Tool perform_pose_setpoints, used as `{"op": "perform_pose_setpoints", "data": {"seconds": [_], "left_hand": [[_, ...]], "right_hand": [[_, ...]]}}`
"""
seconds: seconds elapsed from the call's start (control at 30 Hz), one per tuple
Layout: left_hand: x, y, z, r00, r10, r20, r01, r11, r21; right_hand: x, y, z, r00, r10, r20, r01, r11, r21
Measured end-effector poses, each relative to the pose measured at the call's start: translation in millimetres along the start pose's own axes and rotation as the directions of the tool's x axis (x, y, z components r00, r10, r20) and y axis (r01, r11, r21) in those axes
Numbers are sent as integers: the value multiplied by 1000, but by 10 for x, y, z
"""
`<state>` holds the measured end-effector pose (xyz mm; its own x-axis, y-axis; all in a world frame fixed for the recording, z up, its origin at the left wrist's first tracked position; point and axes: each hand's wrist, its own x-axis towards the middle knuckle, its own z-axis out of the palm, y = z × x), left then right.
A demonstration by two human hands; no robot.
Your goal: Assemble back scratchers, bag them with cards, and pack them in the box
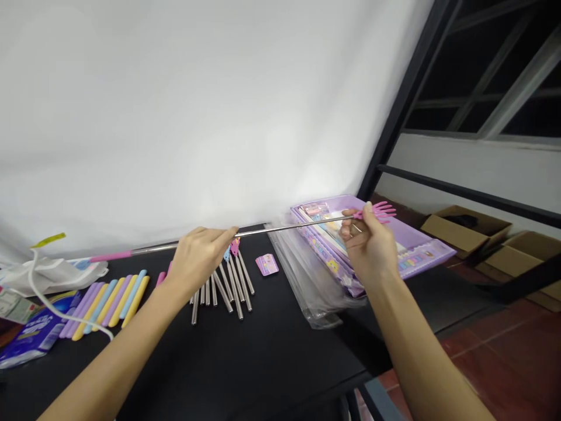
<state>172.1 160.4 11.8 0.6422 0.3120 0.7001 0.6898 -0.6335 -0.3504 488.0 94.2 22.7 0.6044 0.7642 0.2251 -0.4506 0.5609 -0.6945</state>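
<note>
A telescopic back scratcher stretches across the view, its metal rod drawn out long. Its pink handle points left and its pink claw-shaped head lies at the right end. My left hand is closed around the middle of the rod. With fingers and thumb, my right hand pinches the rod just below the claw head. Beneath my left hand lie several metal rods with coloured claw heads, partly covered by the hand. Beside them is a small stack of pink cards.
On the black table, clear plastic bags lie beside a purple display box. Several pastel handles form a row at left, near a blue packet and a white cable. Cardboard boxes sit beyond the right edge.
</note>
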Motion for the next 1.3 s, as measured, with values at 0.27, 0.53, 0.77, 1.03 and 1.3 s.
{"op": "perform_pose_setpoints", "data": {"seconds": [0.27, 0.53, 0.77, 1.03, 1.3], "left_hand": [[174, 95, 4, 1000, -17, -5, 17, 1000, -4], [219, 79, -63, 999, 39, -14, -39, 999, 15], [18, -32, -142, 997, 78, 7, -78, 996, 37], [-146, -102, -210, 997, 75, -28, -75, 997, 1], [-12, 63, -238, 999, -21, 26, 22, 1000, -21]], "right_hand": [[-57, 66, 88, 1000, 10, 15, -9, 999, -32], [-149, 160, 308, 996, 67, 57, -64, 997, -53], [-142, 247, 420, 967, 184, 175, -168, 981, -99], [-202, 413, 561, 950, 230, 212, -212, 972, -107], [-462, 721, 764, 907, 289, 305, -223, 947, -233]]}}
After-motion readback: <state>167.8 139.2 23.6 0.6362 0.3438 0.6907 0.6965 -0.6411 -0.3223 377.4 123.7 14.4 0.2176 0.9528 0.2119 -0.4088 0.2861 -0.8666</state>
